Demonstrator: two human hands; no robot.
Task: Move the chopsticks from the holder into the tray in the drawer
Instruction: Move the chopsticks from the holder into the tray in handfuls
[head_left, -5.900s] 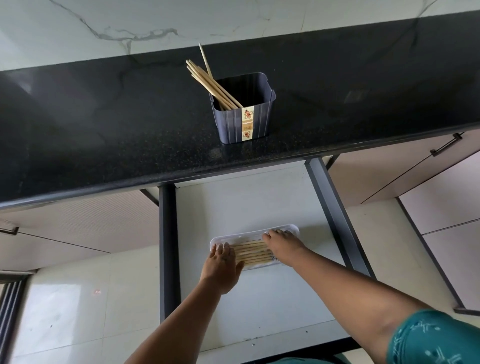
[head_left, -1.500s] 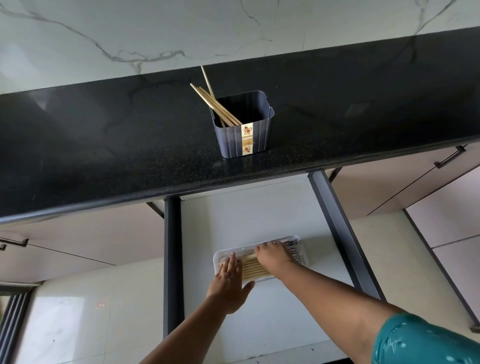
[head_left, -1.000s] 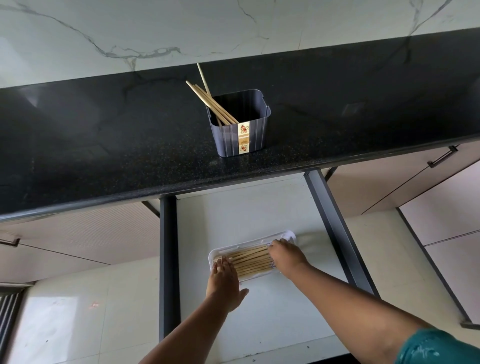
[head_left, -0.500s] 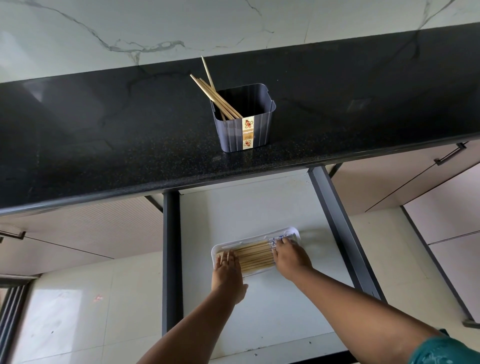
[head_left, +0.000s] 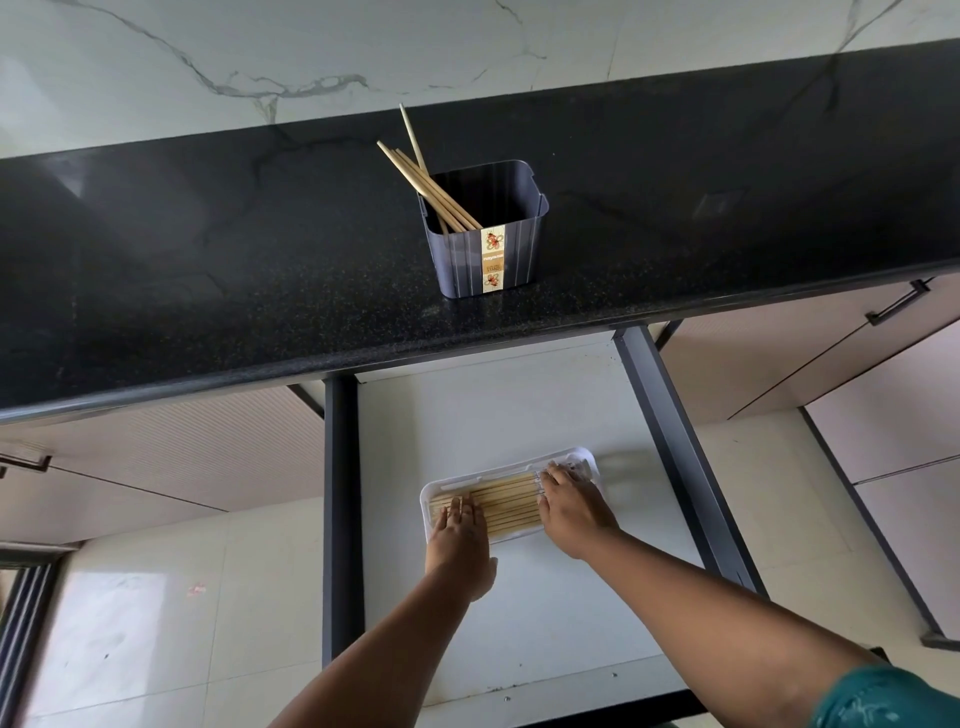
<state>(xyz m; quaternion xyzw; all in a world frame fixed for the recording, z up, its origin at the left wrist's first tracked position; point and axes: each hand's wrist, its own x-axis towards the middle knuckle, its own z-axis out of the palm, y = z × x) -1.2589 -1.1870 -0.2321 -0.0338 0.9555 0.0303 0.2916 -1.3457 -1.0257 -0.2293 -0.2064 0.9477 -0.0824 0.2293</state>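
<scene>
A dark grey holder (head_left: 488, 244) stands on the black counter with several wooden chopsticks (head_left: 421, 176) leaning out to its left. Below, in the pulled-out white drawer (head_left: 467, 415), a white tray (head_left: 582, 460) holds several chopsticks (head_left: 511, 501) lying side by side. My left hand (head_left: 460, 540) rests flat on their left ends, fingers together. My right hand (head_left: 569, 506) presses flat on their right ends. Neither hand grips a chopstick.
The black counter (head_left: 208, 270) overhangs the drawer's back. Dark drawer rails (head_left: 340, 493) run along both sides. Closed cabinet fronts with a bar handle (head_left: 896, 309) stand to the right. Pale floor tiles (head_left: 130, 623) lie below on the left.
Both hands have stayed on the chopsticks in the tray, shifting slightly along them and squaring the ends. Fewer chopsticks lean in the holder than 5.9 s ago.
</scene>
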